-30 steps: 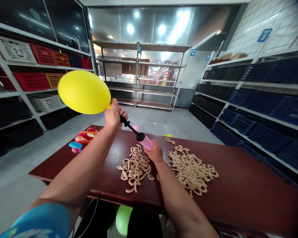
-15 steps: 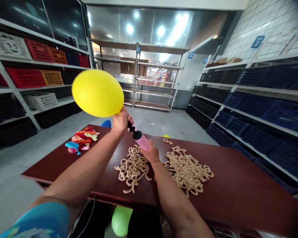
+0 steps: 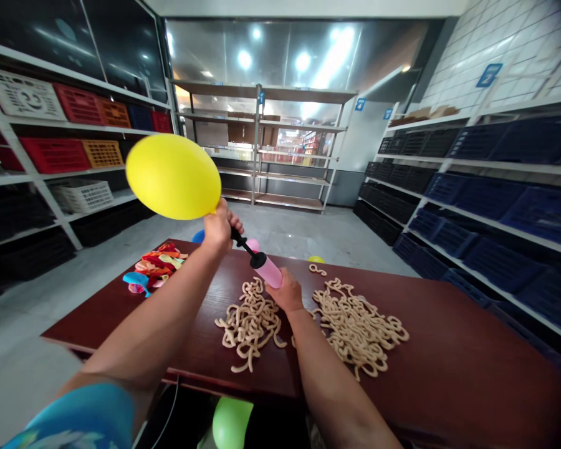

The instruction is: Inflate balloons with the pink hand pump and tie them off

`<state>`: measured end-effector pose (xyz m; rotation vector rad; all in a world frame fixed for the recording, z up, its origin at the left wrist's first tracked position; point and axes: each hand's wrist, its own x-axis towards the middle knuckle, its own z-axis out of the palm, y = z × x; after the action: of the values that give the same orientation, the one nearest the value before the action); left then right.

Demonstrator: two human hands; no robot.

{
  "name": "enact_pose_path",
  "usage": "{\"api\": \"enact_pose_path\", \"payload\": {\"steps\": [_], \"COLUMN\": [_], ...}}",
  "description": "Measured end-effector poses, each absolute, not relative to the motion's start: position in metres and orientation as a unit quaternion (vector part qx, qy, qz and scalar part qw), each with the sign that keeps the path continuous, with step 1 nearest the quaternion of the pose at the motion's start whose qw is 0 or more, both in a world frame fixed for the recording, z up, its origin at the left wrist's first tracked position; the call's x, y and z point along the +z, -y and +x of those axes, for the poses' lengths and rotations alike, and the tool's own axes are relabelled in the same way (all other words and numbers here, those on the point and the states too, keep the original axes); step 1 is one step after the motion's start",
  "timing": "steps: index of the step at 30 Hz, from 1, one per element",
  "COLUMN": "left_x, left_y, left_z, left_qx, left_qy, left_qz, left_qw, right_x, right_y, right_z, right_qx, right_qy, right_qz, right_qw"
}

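Note:
A yellow inflated balloon (image 3: 172,176) rises from my left hand (image 3: 219,226), which is closed around the balloon's neck and the black end of a hand balloon pump. The pump's black rod shows between that hand and the pink barrel (image 3: 268,272). My right hand (image 3: 286,291) is wrapped around the lower part of the barrel, hiding its far end. Below the pump lies a pile of beige, curled, rope-like pieces (image 3: 252,324) on the dark red table (image 3: 449,349). A larger pile of the same pieces (image 3: 355,324) is to the right of my right hand.
Limp balloons (image 3: 161,265) in several colours lie on the table's left. A green balloon (image 3: 231,423) is below the near edge. Blue, pink and yellow balloons (image 3: 316,259) show beyond the far edge. Shelves with crates (image 3: 58,154) line both sides; a metal rack (image 3: 290,201) stands behind.
My left hand has moved left with the yellow balloon, away from the pink barrel. More of the pump's black rod shows now. My right hand stays on the barrel, almost in place.

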<state>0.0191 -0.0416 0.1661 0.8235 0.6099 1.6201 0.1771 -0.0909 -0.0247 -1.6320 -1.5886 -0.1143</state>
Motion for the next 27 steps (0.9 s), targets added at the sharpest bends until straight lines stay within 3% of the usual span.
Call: {"api": "enact_pose_path", "payload": {"steps": [7, 19, 27], "left_x": [0.116, 0.219, 0.189], "left_y": [0.042, 0.054, 0.038], "left_z": [0.052, -0.015, 0.009], "left_qx": [0.652, 0.709, 0.698], "left_qy": [-0.294, -0.242, -0.262], "left_qz": [0.322, 0.373, 0.379], "left_qw": [0.62, 0.548, 0.548], "right_x": [-0.021, -0.02, -0.025], "right_y": [0.094, 0.089, 0.09], "right_z": [0.175, 0.176, 0.175], "right_qx": [-0.03, -0.025, -0.023], "right_qy": [0.635, 0.626, 0.623], "right_qz": [-0.662, -0.639, -0.655], "right_qw": [0.397, 0.445, 0.426]}}
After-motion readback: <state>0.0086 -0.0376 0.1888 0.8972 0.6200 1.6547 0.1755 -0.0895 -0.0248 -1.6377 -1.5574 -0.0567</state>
